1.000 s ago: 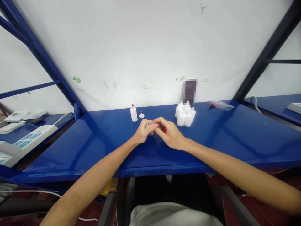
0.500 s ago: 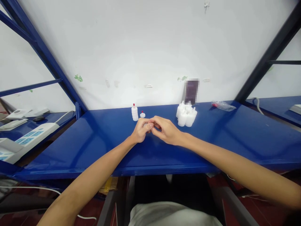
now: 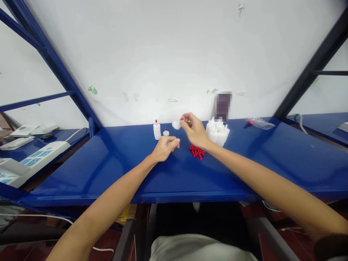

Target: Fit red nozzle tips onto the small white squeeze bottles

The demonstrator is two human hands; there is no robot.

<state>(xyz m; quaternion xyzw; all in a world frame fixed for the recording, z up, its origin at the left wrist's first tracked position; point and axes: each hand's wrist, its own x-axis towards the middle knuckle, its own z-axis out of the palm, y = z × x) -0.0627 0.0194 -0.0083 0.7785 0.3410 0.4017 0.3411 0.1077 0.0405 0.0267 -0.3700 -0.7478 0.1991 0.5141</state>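
My right hand (image 3: pixel 192 130) pinches the red tip of a small white plastic bottle (image 3: pixel 176 125), held tilted above the table and smeared by motion. My left hand (image 3: pixel 165 148) is closed, thumb pressed to curled fingers, low over the table; whatever it might hold is hidden. Just beyond it stands a white squeeze bottle (image 3: pixel 157 131) with a red tip. Beside that bottle is a second white piece with a red tip (image 3: pixel 166 133), partly behind my left hand. Small red caps (image 3: pixel 196 151) lie in a loose pile below my right wrist.
A cluster of white bottles (image 3: pixel 219 135) without red tips stands behind my right forearm. Farther right lies a clear plastic bag (image 3: pixel 261 123) with something red in it. A blurred dark panel (image 3: pixel 223 106) leans on the wall. A power strip (image 3: pixel 40 159) is at the left.
My hands were together over the table and have parted. My right hand has moved up and away with the small white bottle. The pile of red caps has come into view.
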